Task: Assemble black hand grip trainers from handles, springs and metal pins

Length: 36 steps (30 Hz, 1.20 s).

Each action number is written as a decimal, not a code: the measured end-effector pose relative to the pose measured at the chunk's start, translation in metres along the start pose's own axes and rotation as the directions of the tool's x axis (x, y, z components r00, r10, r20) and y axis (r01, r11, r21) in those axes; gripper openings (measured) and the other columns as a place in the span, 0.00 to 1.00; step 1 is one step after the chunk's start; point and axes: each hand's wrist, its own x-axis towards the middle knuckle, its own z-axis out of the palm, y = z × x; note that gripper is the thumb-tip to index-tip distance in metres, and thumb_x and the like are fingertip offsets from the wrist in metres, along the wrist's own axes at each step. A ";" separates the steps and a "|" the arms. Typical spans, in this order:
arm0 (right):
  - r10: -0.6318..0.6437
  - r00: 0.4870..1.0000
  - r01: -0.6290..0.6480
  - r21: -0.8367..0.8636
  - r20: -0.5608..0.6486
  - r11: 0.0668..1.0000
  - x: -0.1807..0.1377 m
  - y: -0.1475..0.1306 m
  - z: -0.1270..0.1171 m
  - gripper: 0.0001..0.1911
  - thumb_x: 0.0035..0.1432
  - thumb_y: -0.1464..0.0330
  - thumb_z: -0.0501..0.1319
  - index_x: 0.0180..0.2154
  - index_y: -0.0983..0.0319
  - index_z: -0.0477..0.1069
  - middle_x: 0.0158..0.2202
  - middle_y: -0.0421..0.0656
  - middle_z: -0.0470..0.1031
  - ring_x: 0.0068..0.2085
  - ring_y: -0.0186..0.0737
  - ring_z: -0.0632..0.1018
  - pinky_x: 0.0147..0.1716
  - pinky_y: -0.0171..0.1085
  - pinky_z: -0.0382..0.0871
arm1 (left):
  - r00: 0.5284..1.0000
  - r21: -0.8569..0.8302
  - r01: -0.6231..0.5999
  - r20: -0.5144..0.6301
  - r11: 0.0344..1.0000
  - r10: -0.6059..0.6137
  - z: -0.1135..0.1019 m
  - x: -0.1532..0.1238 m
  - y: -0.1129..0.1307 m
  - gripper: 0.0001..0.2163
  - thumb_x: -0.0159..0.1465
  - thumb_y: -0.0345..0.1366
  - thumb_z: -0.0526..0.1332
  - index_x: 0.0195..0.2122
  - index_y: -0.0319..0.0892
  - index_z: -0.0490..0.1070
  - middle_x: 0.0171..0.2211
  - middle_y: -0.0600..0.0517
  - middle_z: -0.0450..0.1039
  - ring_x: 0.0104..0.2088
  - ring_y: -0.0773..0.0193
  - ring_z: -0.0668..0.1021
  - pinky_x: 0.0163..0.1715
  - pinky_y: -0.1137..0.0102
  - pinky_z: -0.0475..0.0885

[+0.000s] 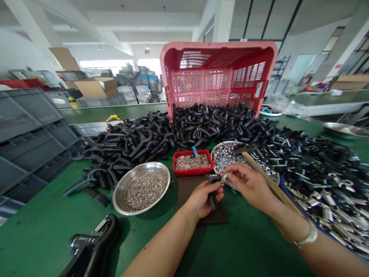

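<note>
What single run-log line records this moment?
left hand: grips black handle; right hand: pinches small metal part; near: red tray, steel bowl

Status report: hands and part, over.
Left hand gripping black plastic part. Right hand pinching small metal part against it. Hammer lies alongside right hand.

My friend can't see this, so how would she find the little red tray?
Find the big pink crate tipped over at the back of the green table. In front of it, past the heap of black parts, lies the red tray. It sits between a silver bowl and a silver plate and is the only red, rectangular one.
</note>
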 end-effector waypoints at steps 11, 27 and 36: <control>-0.160 0.987 0.156 -0.126 -0.019 0.980 0.012 -0.013 0.003 0.07 0.57 0.66 0.54 0.38 0.58 0.67 0.36 0.43 0.70 0.37 0.37 0.73 0.37 0.38 0.69 | 0.918 -0.324 0.358 0.291 0.876 -0.268 -0.006 -0.003 0.006 0.14 0.62 0.44 0.51 0.30 0.36 0.61 0.21 0.57 0.55 0.16 0.78 0.61 0.12 0.85 0.57; 0.112 0.927 -0.114 -0.016 0.359 0.993 0.028 -0.016 -0.003 0.08 0.54 0.64 0.55 0.35 0.60 0.68 0.33 0.42 0.72 0.34 0.37 0.74 0.34 0.39 0.70 | 0.823 -0.006 0.424 0.420 0.906 -0.382 -0.014 -0.003 0.008 0.17 0.60 0.49 0.50 0.26 0.38 0.59 0.18 0.60 0.49 0.11 0.78 0.52 0.08 0.81 0.47; 0.130 0.953 -0.106 -0.102 0.275 0.989 0.019 -0.016 -0.005 0.08 0.51 0.64 0.57 0.33 0.59 0.70 0.33 0.43 0.73 0.35 0.40 0.73 0.38 0.42 0.68 | 0.785 0.104 0.475 0.400 0.874 -0.473 -0.016 -0.004 0.011 0.16 0.61 0.48 0.49 0.27 0.39 0.59 0.17 0.60 0.47 0.11 0.78 0.49 0.08 0.82 0.44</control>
